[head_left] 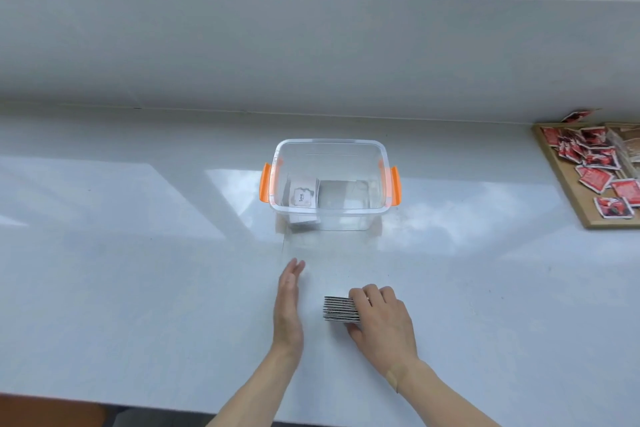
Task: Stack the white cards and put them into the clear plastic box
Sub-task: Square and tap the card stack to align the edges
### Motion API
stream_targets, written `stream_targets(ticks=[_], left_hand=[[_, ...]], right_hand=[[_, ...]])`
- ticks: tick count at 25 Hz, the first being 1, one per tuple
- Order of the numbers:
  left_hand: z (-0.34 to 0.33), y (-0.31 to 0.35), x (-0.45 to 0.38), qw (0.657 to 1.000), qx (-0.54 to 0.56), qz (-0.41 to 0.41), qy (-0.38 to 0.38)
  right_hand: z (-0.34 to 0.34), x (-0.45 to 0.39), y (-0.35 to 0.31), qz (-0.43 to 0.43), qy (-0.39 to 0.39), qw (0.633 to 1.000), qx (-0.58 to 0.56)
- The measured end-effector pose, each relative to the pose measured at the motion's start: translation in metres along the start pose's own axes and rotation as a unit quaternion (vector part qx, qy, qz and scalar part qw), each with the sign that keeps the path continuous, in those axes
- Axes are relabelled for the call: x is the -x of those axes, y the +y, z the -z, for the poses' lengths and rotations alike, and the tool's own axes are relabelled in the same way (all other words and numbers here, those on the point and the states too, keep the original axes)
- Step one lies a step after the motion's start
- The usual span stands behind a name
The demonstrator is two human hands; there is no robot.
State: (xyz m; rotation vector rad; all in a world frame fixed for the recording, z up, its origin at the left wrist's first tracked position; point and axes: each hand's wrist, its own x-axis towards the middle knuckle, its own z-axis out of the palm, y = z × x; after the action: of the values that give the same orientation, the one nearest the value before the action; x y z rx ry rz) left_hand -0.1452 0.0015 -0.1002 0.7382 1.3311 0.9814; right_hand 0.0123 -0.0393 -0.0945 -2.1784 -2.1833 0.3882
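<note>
A clear plastic box [381, 163] with orange side latches stands open on the white counter, ahead of my hands. Inside it, at the left, lies a small pile of white cards [304, 198]; the top one reads "love". Nearer to me, a stack of white cards [338, 309] stands on the counter, its edges facing left. My right hand [381, 317] grips this stack from the right, fingers over its top and thumb at the near side. My left hand [288, 305] stands flat on its edge a short way left of the stack, fingers straight, holding nothing.
A wooden tray [568, 184] at the far right holds several red sachets [594, 180] and some clear packets. A grey wall ledge and window frame run along the back. The counter's front edge lies just below my forearms.
</note>
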Motion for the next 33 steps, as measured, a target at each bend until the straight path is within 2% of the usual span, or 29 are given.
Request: stream_targets(ticks=[2, 4, 6, 8, 10, 12, 15, 16, 20, 22, 23, 24, 25, 26, 27, 29, 31, 33], left_hand=[[-0.015, -0.002, 0.003, 1.0, -0.025, -0.012, -0.001], [-0.038, -0.006, 0.012, 0.99, -0.118, -0.017, -0.07], [-0.044, -0.007, 0.016, 0.982, -0.162, -0.014, -0.1], [-0.04, -0.007, 0.012, 0.965, -0.231, -0.059, -0.112], [-0.033, -0.007, 0.012, 0.953, -0.251, -0.094, -0.141], [-0.026, -0.01, 0.012, 0.917, -0.32, -0.146, -0.189], [-0.014, -0.01, 0.009, 0.812, -0.479, -0.23, -0.241], [-0.012, -0.011, 0.007, 0.795, -0.499, -0.244, -0.244], [-0.013, -0.017, 0.0, 0.766, -0.545, -0.254, -0.228], [-0.013, -0.019, -0.003, 0.755, -0.558, -0.261, -0.225], [-0.012, -0.02, -0.003, 0.757, -0.556, -0.262, -0.221], [-0.012, -0.021, -0.003, 0.76, -0.554, -0.26, -0.217], [-0.013, -0.022, -0.002, 0.764, -0.551, -0.258, -0.216], [-0.013, -0.022, -0.002, 0.766, -0.547, -0.258, -0.216], [-0.014, -0.023, -0.001, 0.768, -0.544, -0.26, -0.215], [-0.013, -0.024, -0.001, 0.771, -0.54, -0.26, -0.214], [-0.013, -0.023, -0.001, 0.771, -0.539, -0.263, -0.213], [-0.014, -0.023, 0.0, 0.771, -0.539, -0.263, -0.213]], right_hand=[[-0.001, 0.0, -0.001, -0.004, 0.006, 1.0, -0.005], [-0.001, -0.001, 0.001, -0.008, 0.01, 1.0, -0.004], [-0.001, 0.0, 0.003, -0.007, 0.008, 1.0, -0.003], [0.0, -0.002, 0.004, -0.005, 0.015, 1.0, -0.004], [0.0, -0.002, 0.004, 0.0, 0.024, 1.0, -0.011], [-0.001, -0.003, 0.008, 0.01, 0.035, 0.999, -0.017], [0.0, -0.005, 0.008, 0.007, 0.027, 0.999, -0.029], [0.001, -0.006, 0.006, 0.001, 0.025, 0.999, -0.036], [0.003, -0.006, 0.011, -0.018, 0.016, 0.99, -0.139], [0.003, 0.003, 0.026, -0.037, -0.003, 0.959, -0.28], [0.006, 0.01, 0.034, -0.073, -0.018, 0.916, -0.394], [0.007, 0.018, 0.042, -0.12, -0.008, 0.857, -0.502], [0.008, 0.028, 0.05, -0.173, 0.027, 0.797, -0.578], [0.008, 0.037, 0.057, -0.224, 0.068, 0.747, -0.622], [0.007, 0.046, 0.062, -0.272, 0.098, 0.714, -0.638], [0.004, 0.056, 0.064, -0.338, 0.118, 0.691, -0.628], [0.003, 0.055, 0.052, -0.338, 0.111, 0.703, -0.616], [0.0, 0.049, 0.033, -0.303, 0.087, 0.724, -0.614]])
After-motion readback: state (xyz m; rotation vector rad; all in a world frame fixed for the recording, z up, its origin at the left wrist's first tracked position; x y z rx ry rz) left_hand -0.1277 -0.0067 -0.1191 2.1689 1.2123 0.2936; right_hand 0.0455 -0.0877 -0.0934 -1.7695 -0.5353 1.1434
